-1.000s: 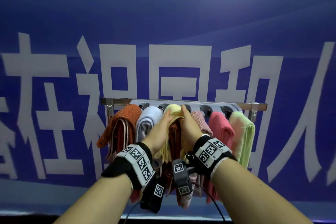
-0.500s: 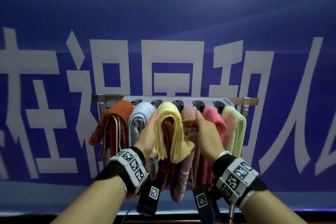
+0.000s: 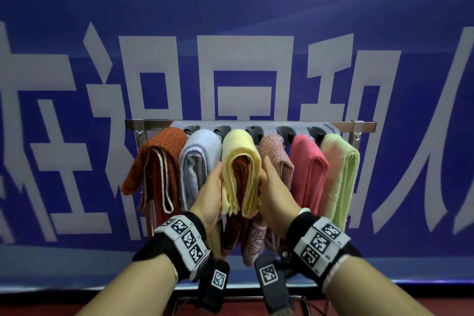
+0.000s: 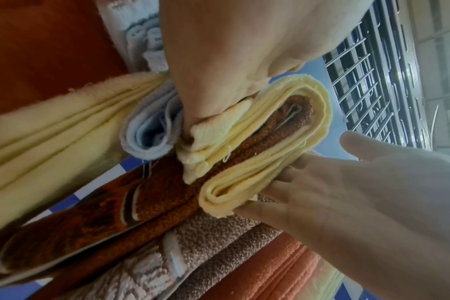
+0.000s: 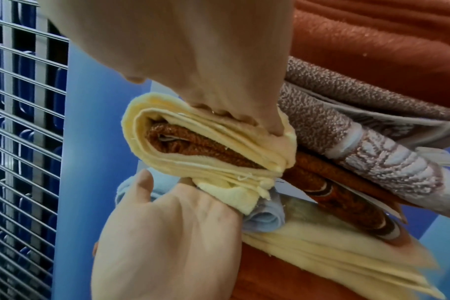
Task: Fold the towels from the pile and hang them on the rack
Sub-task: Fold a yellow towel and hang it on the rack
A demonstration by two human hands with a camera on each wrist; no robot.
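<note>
Against the blue banner (image 3: 77, 84) with white characters, a metal rack (image 3: 143, 124) carries a row of folded towels. Third from the left, the yellow towel (image 3: 239, 151) hangs over a rust-brown towel (image 3: 241, 169), between a pale blue towel (image 3: 200, 146) and a mottled pink towel (image 3: 274, 146). The left hand (image 3: 209, 195) and right hand (image 3: 275, 195) press flat, fingers straight, against its two sides.

The pale yellow folded towel (image 3: 239, 159) is smooth, fine-napped cloth; the rust-orange towel (image 3: 164, 146) and mottled pink towel (image 3: 274, 151) are coarse, nubbly terry. The silver rack rail (image 3: 143, 125) is dull-sheened metal, its grey slotted hanger block (image 3: 272, 127) matt plastic.
</note>
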